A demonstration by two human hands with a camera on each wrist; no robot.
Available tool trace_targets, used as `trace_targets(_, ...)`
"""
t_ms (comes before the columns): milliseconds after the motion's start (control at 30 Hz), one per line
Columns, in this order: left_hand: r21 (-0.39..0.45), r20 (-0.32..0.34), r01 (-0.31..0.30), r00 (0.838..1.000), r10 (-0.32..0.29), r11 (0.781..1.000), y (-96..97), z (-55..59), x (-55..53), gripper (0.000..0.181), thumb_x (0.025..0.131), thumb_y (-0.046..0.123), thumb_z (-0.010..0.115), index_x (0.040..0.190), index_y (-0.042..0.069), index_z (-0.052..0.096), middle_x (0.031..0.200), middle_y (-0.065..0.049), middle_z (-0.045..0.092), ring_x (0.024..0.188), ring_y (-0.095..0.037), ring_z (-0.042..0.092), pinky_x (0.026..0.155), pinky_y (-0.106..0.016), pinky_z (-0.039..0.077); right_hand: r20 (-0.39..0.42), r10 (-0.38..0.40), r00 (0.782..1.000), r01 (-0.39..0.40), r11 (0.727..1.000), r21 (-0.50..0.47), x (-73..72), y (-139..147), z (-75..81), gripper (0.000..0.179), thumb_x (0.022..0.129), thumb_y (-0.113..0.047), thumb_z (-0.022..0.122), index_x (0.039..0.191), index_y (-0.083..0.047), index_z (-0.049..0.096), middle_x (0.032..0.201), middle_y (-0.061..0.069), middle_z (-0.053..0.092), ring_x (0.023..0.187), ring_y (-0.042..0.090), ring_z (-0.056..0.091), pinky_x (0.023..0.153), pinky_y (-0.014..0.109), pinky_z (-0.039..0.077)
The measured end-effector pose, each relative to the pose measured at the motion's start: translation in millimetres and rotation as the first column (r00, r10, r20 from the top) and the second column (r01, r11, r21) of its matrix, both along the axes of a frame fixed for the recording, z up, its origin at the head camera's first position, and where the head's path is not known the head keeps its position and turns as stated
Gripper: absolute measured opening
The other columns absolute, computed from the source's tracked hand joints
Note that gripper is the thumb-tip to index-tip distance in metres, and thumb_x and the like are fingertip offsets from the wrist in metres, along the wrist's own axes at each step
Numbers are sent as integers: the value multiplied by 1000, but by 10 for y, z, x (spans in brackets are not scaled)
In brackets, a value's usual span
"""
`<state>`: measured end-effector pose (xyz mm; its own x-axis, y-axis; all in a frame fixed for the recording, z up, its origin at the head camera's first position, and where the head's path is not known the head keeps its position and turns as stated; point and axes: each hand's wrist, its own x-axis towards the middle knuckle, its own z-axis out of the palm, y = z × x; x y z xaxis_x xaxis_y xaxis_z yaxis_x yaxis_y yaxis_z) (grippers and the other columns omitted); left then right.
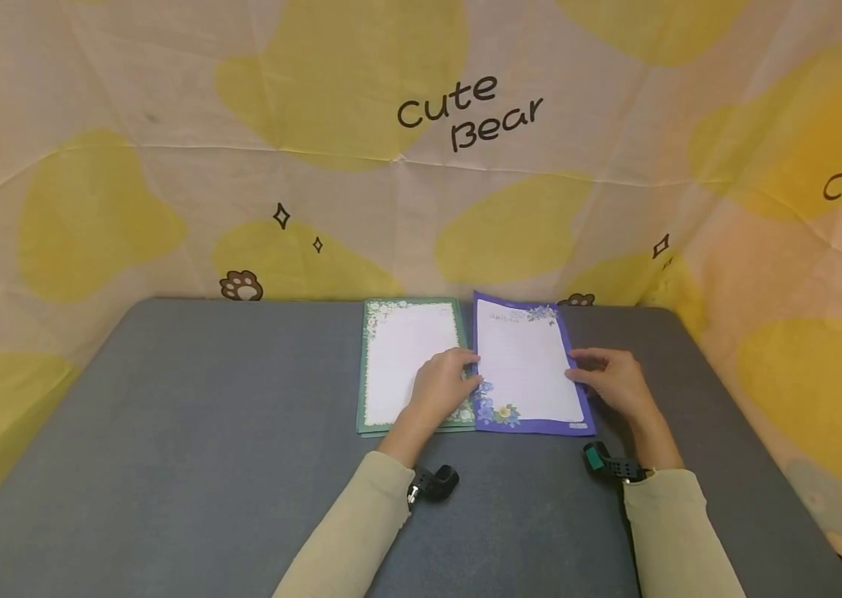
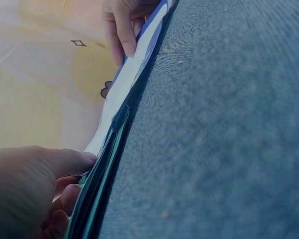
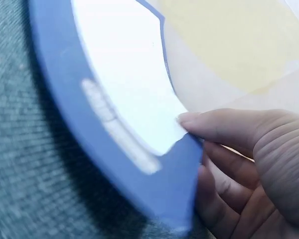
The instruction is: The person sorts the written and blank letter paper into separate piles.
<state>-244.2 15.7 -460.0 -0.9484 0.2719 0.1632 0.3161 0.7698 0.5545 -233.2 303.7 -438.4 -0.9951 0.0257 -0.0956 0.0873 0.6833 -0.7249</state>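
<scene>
A sheet of paper with a blue-violet border and printed flowers [image 1: 529, 357] is held by its two sides in the head view. My left hand [image 1: 439, 384] pinches its left edge, thumb on top in the left wrist view. On the opposite side, my right hand [image 1: 613, 382] pinches the right edge between thumb and fingers. The sheet bows upward at that side, and its lower corner curves in the right wrist view. Just left, partly under my left hand, lies a small stack of green-bordered floral sheets [image 1: 402, 357], whose layered edges [image 2: 102, 184] show.
The grey table [image 1: 204, 448] spreads out on both sides and in front of the papers. Behind it hangs a patterned cloth [image 1: 346, 191] with yellow patches and lettering. Dark bands with small devices [image 1: 436, 482] sit on both wrists.
</scene>
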Motion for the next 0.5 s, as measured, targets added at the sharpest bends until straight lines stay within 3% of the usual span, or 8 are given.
trace_targets(167,19,-8,-1,1000,1,1000,-3,-37,-15,32,91,25,76,121,14,75,133,-2,70,124,-22,66,103,-40,54,5,-29,1000,29,999,26,-15,-18,-34,45,95,-30,72,131,-5,66,134,26,62,92,27,66,71,27,56)
trace_targets(400,45,3,-9,1000,9,999,-8,-55,-22,31,91,26,76,121,15,76,132,-1,70,109,-19,71,93,-38,57,-21,-55,998,56,997,56,-40,-44,-93,41,94,-28,72,128,-4,68,126,25,65,83,24,63,66,26,53)
trace_targets(500,51,5,-10,1000,10,999,-12,-54,-19,31,91,26,76,120,15,76,132,-1,70,112,-19,70,94,-38,57,-29,-55,998,57,997,55,-39,-59,-91,41,93,-27,73,127,-3,69,124,25,66,81,24,62,66,26,53)
